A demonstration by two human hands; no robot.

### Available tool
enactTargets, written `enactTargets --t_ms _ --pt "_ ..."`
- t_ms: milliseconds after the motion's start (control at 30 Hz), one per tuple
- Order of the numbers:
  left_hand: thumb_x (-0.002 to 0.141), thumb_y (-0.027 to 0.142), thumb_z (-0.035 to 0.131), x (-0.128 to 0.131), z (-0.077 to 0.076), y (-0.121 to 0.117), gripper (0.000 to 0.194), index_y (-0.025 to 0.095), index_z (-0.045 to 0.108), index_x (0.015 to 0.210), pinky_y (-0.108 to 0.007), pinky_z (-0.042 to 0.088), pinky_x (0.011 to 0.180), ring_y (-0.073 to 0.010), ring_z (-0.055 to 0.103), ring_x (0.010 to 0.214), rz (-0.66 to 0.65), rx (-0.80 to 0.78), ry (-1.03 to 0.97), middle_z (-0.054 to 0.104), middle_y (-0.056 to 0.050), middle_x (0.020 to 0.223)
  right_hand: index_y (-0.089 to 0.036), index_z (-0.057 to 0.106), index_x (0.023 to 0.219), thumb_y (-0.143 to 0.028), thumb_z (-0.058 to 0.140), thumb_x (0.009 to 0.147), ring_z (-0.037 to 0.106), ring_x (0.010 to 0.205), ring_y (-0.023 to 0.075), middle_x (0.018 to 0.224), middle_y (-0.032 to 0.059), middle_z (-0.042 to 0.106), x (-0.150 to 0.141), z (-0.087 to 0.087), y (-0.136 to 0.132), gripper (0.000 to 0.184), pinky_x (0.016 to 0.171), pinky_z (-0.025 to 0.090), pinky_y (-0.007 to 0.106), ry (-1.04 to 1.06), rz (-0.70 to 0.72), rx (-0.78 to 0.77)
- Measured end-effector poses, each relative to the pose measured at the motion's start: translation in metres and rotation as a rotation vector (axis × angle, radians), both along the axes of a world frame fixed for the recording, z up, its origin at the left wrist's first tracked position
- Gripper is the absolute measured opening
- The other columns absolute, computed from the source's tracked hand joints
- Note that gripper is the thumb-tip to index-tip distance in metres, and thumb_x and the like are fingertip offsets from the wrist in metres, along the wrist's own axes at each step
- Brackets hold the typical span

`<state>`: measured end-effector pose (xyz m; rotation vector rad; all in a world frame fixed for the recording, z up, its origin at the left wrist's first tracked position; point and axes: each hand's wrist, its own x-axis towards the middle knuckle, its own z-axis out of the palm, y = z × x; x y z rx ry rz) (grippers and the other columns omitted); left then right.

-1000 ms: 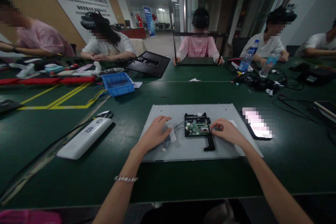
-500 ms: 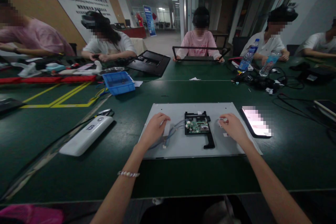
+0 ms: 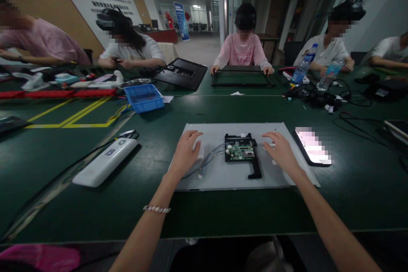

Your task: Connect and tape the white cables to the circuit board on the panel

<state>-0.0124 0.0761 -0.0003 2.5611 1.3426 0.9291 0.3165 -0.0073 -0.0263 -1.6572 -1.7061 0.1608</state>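
Before me a flat light-grey panel [image 3: 219,180] lies on the green table. On its middle sits a green circuit board [image 3: 239,151] in a black plastic bracket [image 3: 254,171]. Grey cables [image 3: 208,159] run from the board toward the panel's left side. My left hand [image 3: 188,151] is over the left part of the panel, fingers apart and holding nothing. Over the right part is my right hand [image 3: 280,148], its thumb and fingers spread, also without anything in it. Whether either hand touches the panel I cannot tell.
A phone [image 3: 314,146] lies right of the panel. To the left is a white power bank [image 3: 106,161] with a cable. Farther off stand a blue bin [image 3: 145,98] and water bottles [image 3: 304,66]. Across the table, a person [image 3: 244,51] holds a black frame [image 3: 244,84].
The fingers of both my hands have spread from a more closed pose. Opposite, the person's black frame has gone from raised to lying on the table.
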Motion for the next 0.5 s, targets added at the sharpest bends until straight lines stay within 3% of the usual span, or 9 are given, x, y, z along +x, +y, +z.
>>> enactTargets --t_ms 167,267,500 --pt "0.089 0.017 0.039 -0.001 0.005 -0.001 0.027 0.022 0.054 0.111 -0.041 0.038 0.094 -0.0228 0.048 0.105 0.054 0.048 0.026 0.053 -0.007 0.111 -0.018 0.063 0.106 -0.025 0.048 0.083 0.053 0.104 0.0221 0.108 0.0093 0.061 -0.02 0.02 0.023 0.027 0.093 0.041 0.039 -0.114 0.169 -0.018" --pt "0.089 0.019 0.04 -0.002 0.007 -0.002 0.025 0.021 0.056 0.108 -0.042 0.038 0.092 -0.0241 0.049 0.103 0.082 0.071 0.097 0.054 -0.007 0.11 -0.017 0.067 0.102 -0.025 0.051 0.082 0.054 0.103 0.0216 0.107 0.0102 0.063 -0.029 0.024 0.043 0.026 0.091 0.042 0.037 -0.2 0.233 -0.081" --pt "0.087 0.018 0.042 -0.001 0.005 -0.002 0.022 0.02 0.059 0.101 -0.04 0.04 0.088 -0.0241 0.05 0.102 0.069 0.097 0.162 0.056 -0.007 0.107 -0.018 0.07 0.093 -0.016 0.05 0.082 0.059 0.096 0.0189 0.098 0.008 0.068 -0.04 0.016 0.066 0.023 0.088 0.042 0.029 -0.246 0.148 -0.206"
